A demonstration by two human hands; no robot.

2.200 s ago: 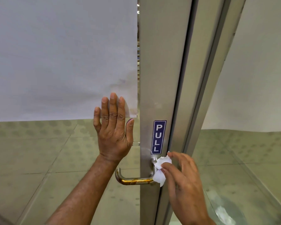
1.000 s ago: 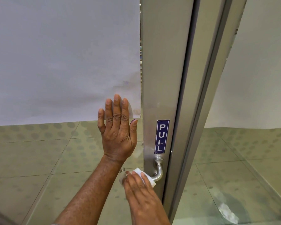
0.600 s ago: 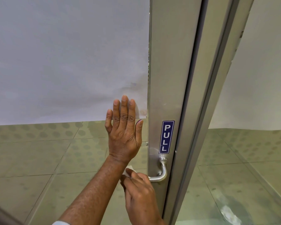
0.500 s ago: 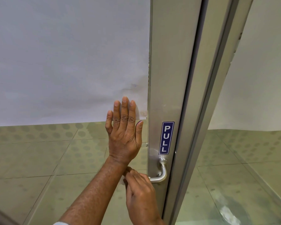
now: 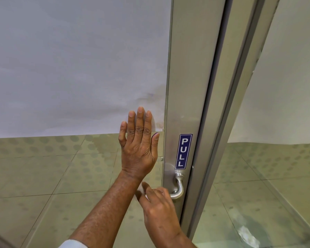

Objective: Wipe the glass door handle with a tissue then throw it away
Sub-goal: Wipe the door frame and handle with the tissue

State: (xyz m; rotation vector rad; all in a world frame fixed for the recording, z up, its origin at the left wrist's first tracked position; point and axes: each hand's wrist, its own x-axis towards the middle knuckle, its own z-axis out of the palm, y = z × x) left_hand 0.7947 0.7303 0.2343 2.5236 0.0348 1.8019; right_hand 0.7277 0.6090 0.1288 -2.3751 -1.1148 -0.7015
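Pressing flat against the glass door (image 5: 75, 68), the left hand (image 5: 139, 149) spreads its fingers wide, palm on the pane just left of the metal frame (image 5: 188, 86), gripping nothing. Down below it, the right hand (image 5: 159, 203) curls over the lever of the door handle (image 5: 178, 187), fingers bunched together around the tissue (image 5: 141, 189). Only a sliver of white pokes out between thumb and fingertips, so most of the tissue looks buried inside the grip. That hand sits on the lever's free end, left of the curved silver neck, which rises clear to its mount under the blue PULL sticker (image 5: 183, 151). The left wrist crosses just above the right hand's knuckles, very close. A pale cuff (image 5: 70, 245) peeks in at the bottom edge.
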